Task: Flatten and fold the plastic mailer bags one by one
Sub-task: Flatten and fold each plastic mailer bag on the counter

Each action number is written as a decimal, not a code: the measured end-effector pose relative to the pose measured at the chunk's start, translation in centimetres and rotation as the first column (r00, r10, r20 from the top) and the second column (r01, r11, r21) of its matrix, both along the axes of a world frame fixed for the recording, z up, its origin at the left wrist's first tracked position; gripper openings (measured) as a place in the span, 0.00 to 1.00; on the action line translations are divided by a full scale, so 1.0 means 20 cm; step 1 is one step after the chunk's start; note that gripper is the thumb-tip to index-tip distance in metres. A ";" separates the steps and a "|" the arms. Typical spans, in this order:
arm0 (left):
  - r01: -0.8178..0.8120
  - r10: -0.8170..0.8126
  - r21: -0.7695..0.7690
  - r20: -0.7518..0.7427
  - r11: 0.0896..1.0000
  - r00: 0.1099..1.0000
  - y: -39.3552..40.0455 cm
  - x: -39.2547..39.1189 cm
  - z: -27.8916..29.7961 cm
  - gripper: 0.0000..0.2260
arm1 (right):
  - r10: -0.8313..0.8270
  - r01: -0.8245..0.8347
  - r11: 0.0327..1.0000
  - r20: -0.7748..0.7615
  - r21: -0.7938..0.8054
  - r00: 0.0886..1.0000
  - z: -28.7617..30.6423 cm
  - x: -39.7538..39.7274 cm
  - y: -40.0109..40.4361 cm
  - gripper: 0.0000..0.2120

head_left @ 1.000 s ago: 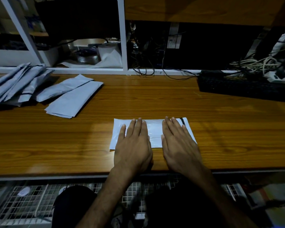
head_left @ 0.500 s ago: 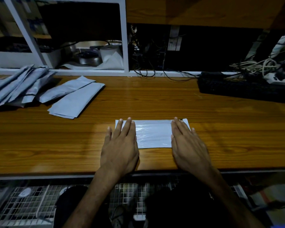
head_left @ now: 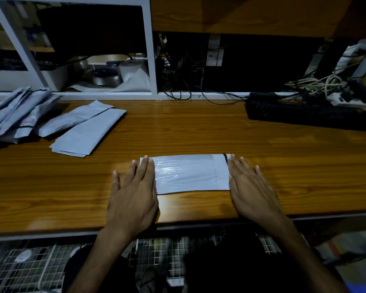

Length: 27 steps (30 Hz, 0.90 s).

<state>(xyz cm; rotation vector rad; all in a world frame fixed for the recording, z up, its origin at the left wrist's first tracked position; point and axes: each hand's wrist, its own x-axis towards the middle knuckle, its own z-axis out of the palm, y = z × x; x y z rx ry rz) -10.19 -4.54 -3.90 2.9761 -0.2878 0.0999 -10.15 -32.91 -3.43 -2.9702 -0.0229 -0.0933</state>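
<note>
Both hands lie flat, left hand point(head_left: 133, 199) and right hand point(head_left: 251, 191), on the ends of the mailer bag point(head_left: 188, 174) on the desk point(head_left: 199, 132). Press hard and even, I think.

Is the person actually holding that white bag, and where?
Nothing is gripped. The left hand and right hand lie flat with straight fingers at the two short ends of the mailer bag, pressing it on the table.
</note>
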 end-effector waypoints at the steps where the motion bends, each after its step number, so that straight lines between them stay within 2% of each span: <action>1: -0.005 0.005 -0.006 -0.004 1.000 1.000 0.01 0.00 0.00 0.33 | 0.002 -0.002 1.000 0.000 0.001 1.000 0.00 -0.01 -0.01 0.27; 7: -0.015 0.015 0.003 -0.018 1.000 1.000 0.09 -0.03 -0.01 0.33 | -0.014 0.014 1.000 0.020 0.027 1.000 0.00 -0.03 -0.04 0.26; 12: -0.075 0.075 -0.073 -0.003 0.994 0.997 0.15 -0.08 0.00 0.28 | -0.077 0.077 0.997 0.014 0.031 0.997 0.01 -0.05 -0.08 0.26; 16: -0.114 0.122 -0.156 0.043 0.981 0.992 0.13 -0.10 0.03 0.25 | -0.132 0.126 0.989 0.082 0.079 0.988 0.03 -0.07 -0.03 0.26; 19: -0.071 0.097 -0.208 0.118 0.976 0.988 0.02 -0.08 0.08 0.25 | -0.037 0.022 0.994 0.143 0.103 0.989 0.02 -0.04 0.06 0.25; 23: 0.088 -0.043 -0.265 0.173 0.960 0.984 -0.19 0.01 0.11 0.22 | 0.169 -0.197 0.974 0.214 0.115 0.962 0.01 0.02 0.25 0.24; 27: 0.186 -0.154 -0.290 0.131 0.939 0.979 -0.32 0.09 0.07 0.26 | 0.272 -0.291 0.953 0.175 0.089 0.946 -0.03 0.06 0.37 0.26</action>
